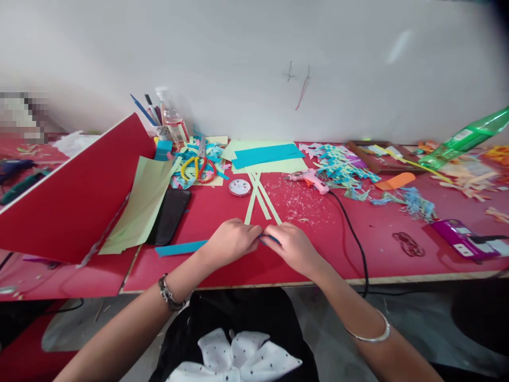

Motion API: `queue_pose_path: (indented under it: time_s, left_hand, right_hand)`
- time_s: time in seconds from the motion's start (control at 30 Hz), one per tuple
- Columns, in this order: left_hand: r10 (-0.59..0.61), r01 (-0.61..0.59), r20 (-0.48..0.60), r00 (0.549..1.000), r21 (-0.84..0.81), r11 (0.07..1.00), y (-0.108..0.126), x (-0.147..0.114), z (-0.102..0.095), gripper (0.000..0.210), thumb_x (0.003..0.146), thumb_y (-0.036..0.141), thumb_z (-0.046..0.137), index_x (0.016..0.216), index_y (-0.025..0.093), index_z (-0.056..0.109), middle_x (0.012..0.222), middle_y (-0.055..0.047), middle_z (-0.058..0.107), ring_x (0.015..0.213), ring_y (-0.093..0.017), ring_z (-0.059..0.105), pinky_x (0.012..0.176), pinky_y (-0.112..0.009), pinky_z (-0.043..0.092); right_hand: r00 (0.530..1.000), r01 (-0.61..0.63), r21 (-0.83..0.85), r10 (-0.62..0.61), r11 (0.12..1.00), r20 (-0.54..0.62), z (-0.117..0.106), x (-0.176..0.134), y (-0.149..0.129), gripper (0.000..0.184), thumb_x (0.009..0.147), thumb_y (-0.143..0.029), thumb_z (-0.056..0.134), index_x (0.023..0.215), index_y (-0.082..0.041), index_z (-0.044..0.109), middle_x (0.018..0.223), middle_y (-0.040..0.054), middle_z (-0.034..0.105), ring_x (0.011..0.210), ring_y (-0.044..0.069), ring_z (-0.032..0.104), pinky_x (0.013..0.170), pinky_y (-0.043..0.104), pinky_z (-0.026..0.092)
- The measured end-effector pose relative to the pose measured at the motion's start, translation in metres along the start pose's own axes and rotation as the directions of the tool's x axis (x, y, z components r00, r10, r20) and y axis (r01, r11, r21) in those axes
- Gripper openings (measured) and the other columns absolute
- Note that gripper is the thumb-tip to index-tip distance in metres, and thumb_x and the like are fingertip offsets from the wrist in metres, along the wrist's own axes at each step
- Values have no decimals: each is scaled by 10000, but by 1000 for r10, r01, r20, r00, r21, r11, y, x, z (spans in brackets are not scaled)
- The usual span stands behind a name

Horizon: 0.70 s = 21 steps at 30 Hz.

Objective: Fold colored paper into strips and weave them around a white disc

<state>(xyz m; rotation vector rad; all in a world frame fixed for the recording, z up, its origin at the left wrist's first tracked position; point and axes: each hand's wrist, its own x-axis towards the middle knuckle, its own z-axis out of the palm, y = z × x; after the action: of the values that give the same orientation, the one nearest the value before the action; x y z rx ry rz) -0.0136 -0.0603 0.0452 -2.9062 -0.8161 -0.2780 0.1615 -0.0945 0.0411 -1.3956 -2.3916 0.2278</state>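
Observation:
Both my hands are together above the front part of the red table. My left hand (234, 240) is closed, thumb and fingers pinching a blue paper strip. Close beside it, my right hand (295, 248) pinches the same blue, of which a short dark-blue bit shows between the fingertips. To the left of my left hand, a flat length of blue paper strip (181, 248) sticks out; whether it is one piece with the bit at my fingertips is hidden. Just beyond my hands, several pale green paper strips (262, 199) lie crossed.
A pink glue gun (312, 180) lies right of centre, its black cord running off the front edge. Scissors (202, 164) rest on paper scraps at left, near a round tin lid (239, 187). A red board (79, 201) leans at left; a green bottle (465, 139) tilts at right.

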Motion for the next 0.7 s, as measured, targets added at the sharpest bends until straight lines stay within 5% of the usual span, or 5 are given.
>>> queue_pose_path:
  time_s: [0.1, 0.33, 0.7]
  left_hand:
    - [41, -34, -97, 994, 72, 997, 0, -4, -7, 189, 837, 216, 344, 704, 165, 469, 535, 22, 538, 462, -112, 495, 498, -249, 324]
    - [153, -103, -269, 951, 193, 976, -13, -22, -11, 207, 803, 168, 368, 604, 181, 422, 450, 50, 469, 393, -87, 386, 494, -243, 284]
    - [61, -37, -62, 996, 335, 941, -73, -89, -27, 271, 834, 208, 346, 598, 183, 477, 437, 29, 472, 411, -110, 408, 497, -259, 278]
  right_hand:
    - [997, -61, 152, 51, 987, 63, -9, 4, -9, 209, 849, -306, 392, 722, -197, 515, 595, -6, 550, 557, 125, 510, 510, 215, 327]
    - [992, -92, 413, 47, 906, 118, -24, 4, -20, 249, 833, -325, 404, 683, -173, 531, 581, -26, 531, 526, 81, 462, 505, 189, 304]
    - [980, -189, 391, 147, 901, 135, -57, -20, 16, 266, 808, -356, 433, 663, -164, 545, 631, -1, 572, 600, 103, 507, 560, 187, 358]
